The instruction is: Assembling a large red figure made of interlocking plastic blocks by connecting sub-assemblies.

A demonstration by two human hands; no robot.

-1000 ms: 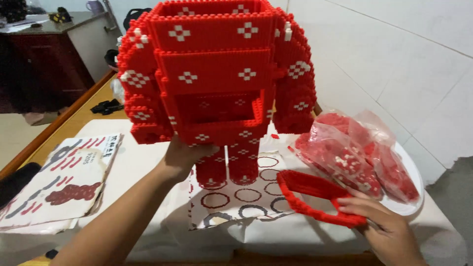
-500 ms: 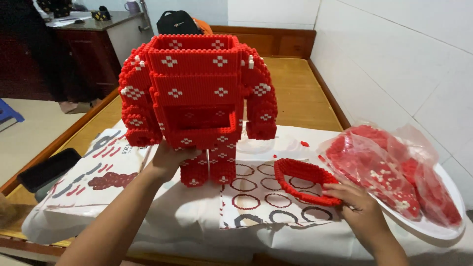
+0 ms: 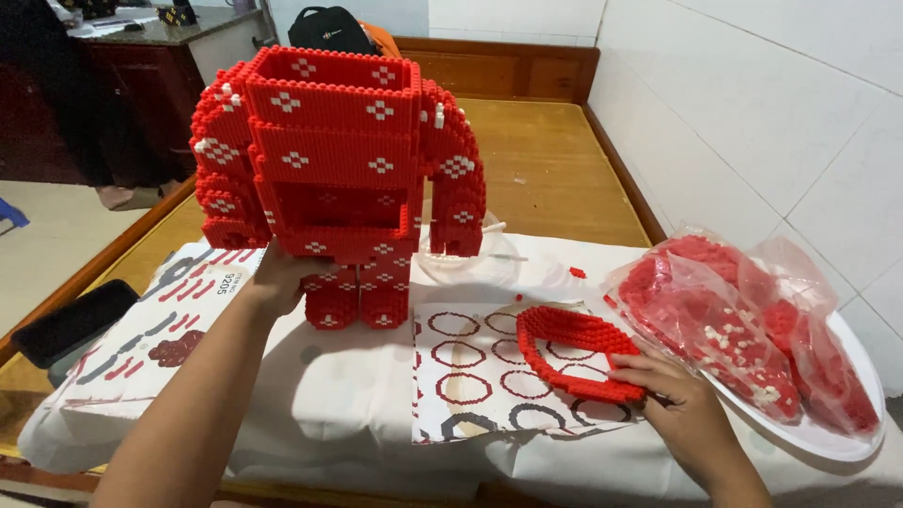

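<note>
Left hand (image 3: pixel 273 282) grips the red brick figure (image 3: pixel 339 179) at its lower flank; it stands upright, long axis vertical, open front facing us. Right of it, right hand (image 3: pixel 682 409), fingers (image 3: pixel 635 369) closed, pinches the red brick ring (image 3: pixel 574 350) flat on the patterned sheet (image 3: pixel 470 386). Since before, the figure sits farther left.

Single head view, looking down and forward, close over table (image 3: pixel 357 423) (no second view)
</note>
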